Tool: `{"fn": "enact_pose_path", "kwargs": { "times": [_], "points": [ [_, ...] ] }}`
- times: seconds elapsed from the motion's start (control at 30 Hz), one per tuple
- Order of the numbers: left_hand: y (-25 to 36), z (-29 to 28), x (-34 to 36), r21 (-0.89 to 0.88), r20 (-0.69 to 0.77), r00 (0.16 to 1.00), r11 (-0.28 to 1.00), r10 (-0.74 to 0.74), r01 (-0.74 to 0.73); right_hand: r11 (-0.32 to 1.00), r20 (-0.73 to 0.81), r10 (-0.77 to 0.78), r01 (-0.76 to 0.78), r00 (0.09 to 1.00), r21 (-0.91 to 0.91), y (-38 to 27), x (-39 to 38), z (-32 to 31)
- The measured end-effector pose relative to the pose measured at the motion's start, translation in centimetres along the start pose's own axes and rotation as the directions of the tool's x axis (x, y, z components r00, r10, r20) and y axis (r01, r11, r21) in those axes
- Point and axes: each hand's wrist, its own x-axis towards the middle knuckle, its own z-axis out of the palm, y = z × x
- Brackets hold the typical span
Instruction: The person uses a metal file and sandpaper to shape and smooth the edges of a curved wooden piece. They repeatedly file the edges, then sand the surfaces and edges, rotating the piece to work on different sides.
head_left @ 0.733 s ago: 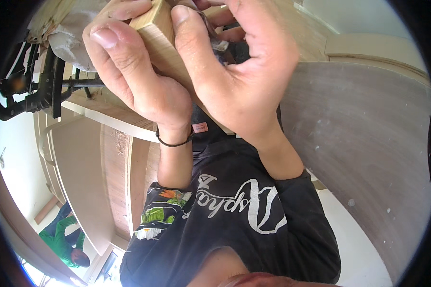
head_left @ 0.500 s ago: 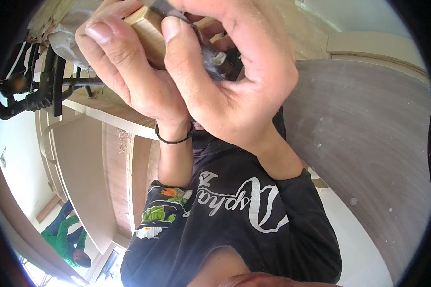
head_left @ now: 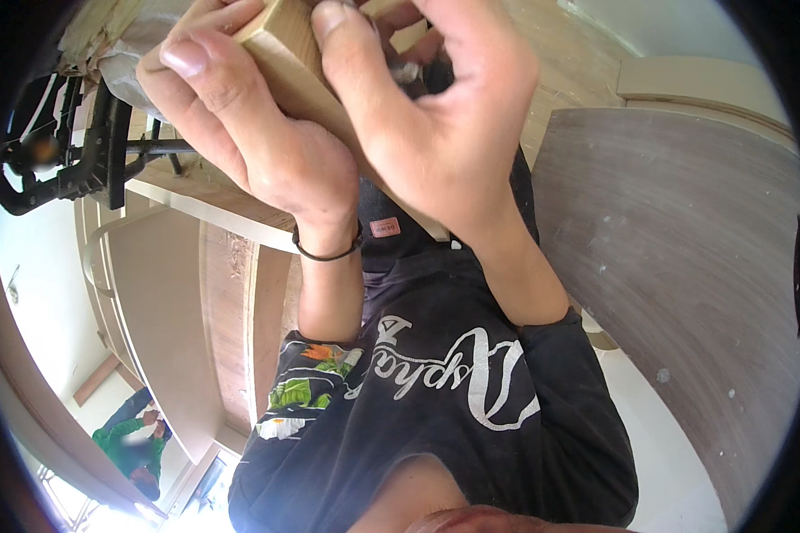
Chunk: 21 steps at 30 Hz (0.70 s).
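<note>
My left hand is closed around a pale wooden block near the top centre, its thumb and fingers along the block's left side. My right hand grips the same block from the right, thumb pressed on its face and fingers curled over. Behind the right thumb, between those fingers, is a small dark and whitish object that I cannot make out. Much of the block is hidden by both hands.
A black metal frame and crumpled wrapping are at upper left. A large grey-brown board stands right, below a pale ledge. Pale cabinet panels line the left; a person in green is at lower left.
Both hands have shifted with the block, slightly leftward from the first frame. The dark strip seen half a second ago atop the block is mostly hidden. The other person's arms have moved.
</note>
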Motion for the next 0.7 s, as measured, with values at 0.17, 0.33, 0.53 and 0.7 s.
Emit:
{"fn": "enact_pose_path", "kwargs": {
  "times": [0.17,0.33,0.53,0.7],
  "points": [
    [0.1,0.0,-0.4,-0.017,-0.034,0.999,1.000,-0.013,0.012,1.000,0.012,0.004,-0.004,1.000,0.001,0.1,0.2,0.1],
    [-0.6,0.0,0.2,-0.053,-0.026,0.999,0.998,-0.036,0.034,1.000,0.018,0.017,-0.017,1.000,0.003,-0.2,-0.1,0.0],
    [-0.2,0.1,0.0,-0.077,-0.012,1.000,0.997,0.022,-0.023,1.000,0.035,0.022,-0.022,0.999,0.001,-0.3,-0.2,0.0],
    [-0.5,-0.2,0.0,-0.098,-0.036,0.998,0.994,-0.041,0.038,0.999,0.029,0.035,-0.035,0.999,0.013,-0.2,-0.3,0.2]
  ]
}}
